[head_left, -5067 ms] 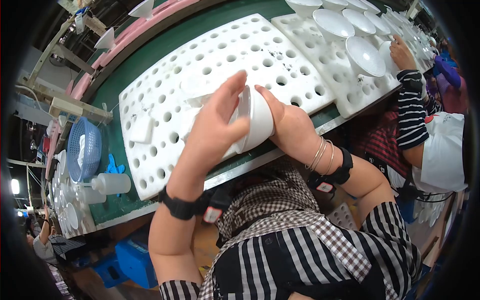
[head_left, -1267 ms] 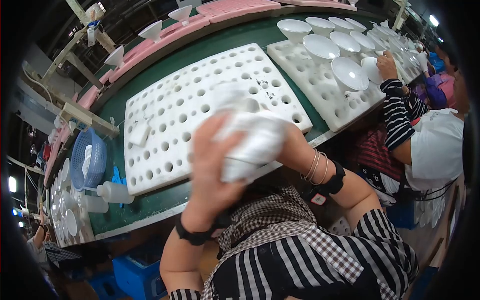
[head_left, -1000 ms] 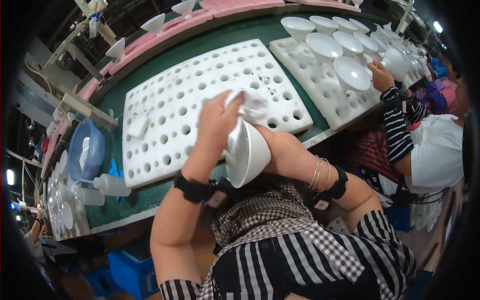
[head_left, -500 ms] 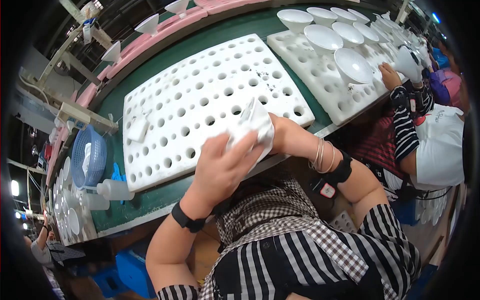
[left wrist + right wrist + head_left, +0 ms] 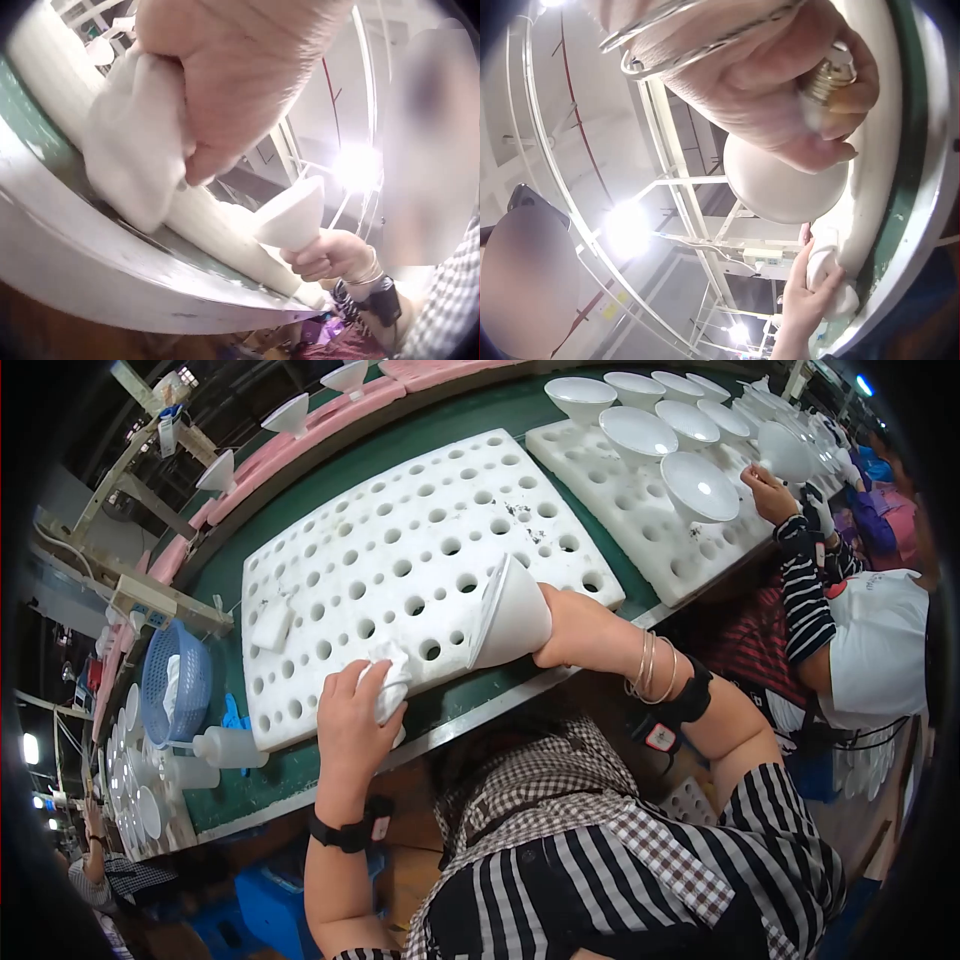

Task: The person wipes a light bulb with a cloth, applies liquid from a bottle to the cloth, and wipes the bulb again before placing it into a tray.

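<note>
A white cone-shaped lamp [image 5: 512, 615] is in my right hand [image 5: 572, 628], its wide face turned left over the front edge of the foam board [image 5: 330, 575]. In the right wrist view, the fingers of my right hand [image 5: 795, 97] curl round the neck by the metal screw base [image 5: 831, 79]. My left hand [image 5: 352, 725] grips a crumpled white cloth [image 5: 393, 682] at the board's front edge, apart from the lamp. The left wrist view shows the cloth [image 5: 135, 142] bunched under my left hand [image 5: 232, 82], with the lamp [image 5: 295, 215] beyond.
A second foam board [image 5: 640, 525] at the right holds several lamps [image 5: 700, 487]. Another person's hand [image 5: 770, 495] is beside it. At the left are a blue basket [image 5: 176, 685], a plastic bottle [image 5: 230, 747] and a blue item [image 5: 234, 712]. A foam piece [image 5: 273, 624] lies on the near board.
My left hand and the cloth have moved away from the lamp, left and toward the table's front edge. The lamp, covered by the cloth half a second ago, now shows plainly in my right hand.
</note>
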Demonstrator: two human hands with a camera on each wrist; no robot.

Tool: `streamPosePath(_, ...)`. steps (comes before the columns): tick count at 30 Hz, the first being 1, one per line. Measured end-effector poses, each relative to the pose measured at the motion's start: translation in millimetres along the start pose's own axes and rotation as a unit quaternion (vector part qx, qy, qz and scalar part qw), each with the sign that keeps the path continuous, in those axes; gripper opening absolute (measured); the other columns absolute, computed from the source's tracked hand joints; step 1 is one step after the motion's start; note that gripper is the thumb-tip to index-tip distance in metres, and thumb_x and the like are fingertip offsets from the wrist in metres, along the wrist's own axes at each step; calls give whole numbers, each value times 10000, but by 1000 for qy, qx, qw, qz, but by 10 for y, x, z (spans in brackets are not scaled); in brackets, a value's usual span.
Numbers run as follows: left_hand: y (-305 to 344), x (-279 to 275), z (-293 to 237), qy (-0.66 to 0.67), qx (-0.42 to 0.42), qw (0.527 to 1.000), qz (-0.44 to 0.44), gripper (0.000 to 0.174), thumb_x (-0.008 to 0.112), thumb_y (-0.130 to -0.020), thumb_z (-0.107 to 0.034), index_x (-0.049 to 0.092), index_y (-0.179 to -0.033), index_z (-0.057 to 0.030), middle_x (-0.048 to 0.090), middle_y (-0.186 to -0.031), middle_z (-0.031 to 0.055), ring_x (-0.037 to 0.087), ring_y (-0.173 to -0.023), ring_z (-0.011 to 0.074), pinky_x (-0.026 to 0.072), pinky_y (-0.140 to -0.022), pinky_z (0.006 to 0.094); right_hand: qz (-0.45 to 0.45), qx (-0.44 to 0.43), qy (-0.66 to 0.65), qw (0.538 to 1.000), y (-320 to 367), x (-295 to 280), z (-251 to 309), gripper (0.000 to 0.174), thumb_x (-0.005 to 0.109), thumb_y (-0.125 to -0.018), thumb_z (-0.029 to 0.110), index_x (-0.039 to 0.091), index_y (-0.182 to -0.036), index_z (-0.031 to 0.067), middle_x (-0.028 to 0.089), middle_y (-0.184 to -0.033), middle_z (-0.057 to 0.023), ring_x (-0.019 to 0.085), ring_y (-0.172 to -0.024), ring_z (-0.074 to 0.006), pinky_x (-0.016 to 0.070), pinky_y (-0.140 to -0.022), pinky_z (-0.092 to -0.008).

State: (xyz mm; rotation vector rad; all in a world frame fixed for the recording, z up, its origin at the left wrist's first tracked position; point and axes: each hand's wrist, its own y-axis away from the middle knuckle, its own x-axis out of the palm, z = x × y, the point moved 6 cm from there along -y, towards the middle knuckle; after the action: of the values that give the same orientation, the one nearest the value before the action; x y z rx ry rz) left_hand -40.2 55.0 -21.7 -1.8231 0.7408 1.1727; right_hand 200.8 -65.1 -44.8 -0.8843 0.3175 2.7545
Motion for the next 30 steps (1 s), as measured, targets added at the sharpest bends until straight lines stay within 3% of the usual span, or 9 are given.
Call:
streamPosePath(9,127,17,-170,66,32,997,3,518,745,-587,-11,633,-1089,-63,641,-995,115,579,-935,328,493,-808,404,-64,-29,108,992,140,-21,340,578,732,-676,116,498,-1190,-9,668,-870,-225,642,-814,-414,521,-734,-444)
streamPosePath(11,255,-9,199,334,-174,915,-147,519,743,-589,-18,644,-1097,-58,647,-1092,119,577,-1044,327,483,-887,394,-81,-65,122,987,131,17,379,548,710,-698,101,488,-1190,8,662,-813,-211,646,-775,-407,517,-702,-456)
streamPosePath(14,93,-118,-119,562,-213,781,-169,483,722,-678,-19,644,-1152,-66,625,-1196,157,563,-1133,330,456,-957,401,-99,-122,152,976,115,155,444,510,684,-729,93,481,-1192,32,655,-749,-194,652,-729,-395,512,-657,-465)
streamPosePath(15,-112,-341,-513,379,-43,914,-136,440,692,-730,-26,642,-1165,-69,609,-1223,171,562,-1135,334,448,-965,404,-100,-146,167,970,60,250,486,500,680,-738,100,484,-1194,38,654,-741,-192,655,-722,-391,511,-642,-463)
streamPosePath(16,-276,-385,-891,169,132,973,-83,399,661,-782,-33,641,-1178,-72,593,-1251,185,561,-1136,337,441,-974,408,-112,-227,123,960,43,330,430,468,674,-747,115,496,-1176,55,655,-740,-184,651,-717,-392,515,-631,-462)
streamPosePath(17,-355,-342,-856,167,126,974,-83,399,661,-782,-33,641,-1178,-72,593,-1251,185,561,-1136,337,441,-974,408,-97,-229,126,960,48,348,418,480,680,-738,112,498,-1177,55,657,-753,-181,648,-716,-394,515,-632,-463)
streamPosePath(24,-772,161,-491,499,-52,865,13,295,648,-872,-170,644,-1121,-13,631,-1113,131,604,-981,228,463,-880,321,-96,-196,166,962,76,346,378,568,716,-704,98,487,-1220,37,667,-820,-168,646,-739,-392,513,-635,-462)
streamPosePath(26,-702,457,-228,530,-275,798,81,271,603,-931,-211,644,-1091,4,659,-974,79,600,-837,143,479,-770,290,-79,-194,151,966,126,347,440,615,743,-701,119,478,-1253,59,671,-845,-172,649,-763,-391,517,-656,-458)
streamPosePath(30,-526,459,-281,582,-258,771,-3,324,587,-949,-237,612,-1163,5,649,-889,51,568,-766,103,473,-713,273,-119,-202,65,970,218,377,404,755,798,-669,149,445,-1336,112,672,-900,-194,650,-821,-401,524,-697,-460)
